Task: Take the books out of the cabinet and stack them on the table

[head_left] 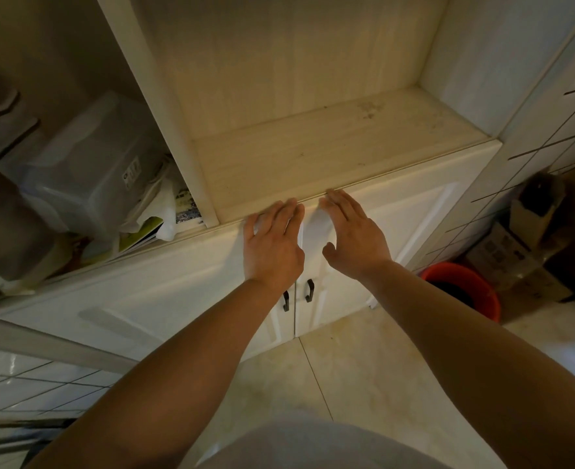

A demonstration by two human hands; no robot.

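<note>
At mid-frame I see my left hand (pixel 272 247) and right hand (pixel 353 238) side by side, fingers straight and spread, lying flat against the top of the two shut cabinet doors (pixel 164 296), fingertips at the shelf edge and gripping nothing. Just below the wrists sit two dark handles (pixel 298 294), and above the hands the shelf (pixel 313 157) runs toward upper right. I see no books for certain; only loose papers (pixel 164 214) beside a clear bin (pixel 86 164) at left, and a red bucket (pixel 465 289) at right.
</note>
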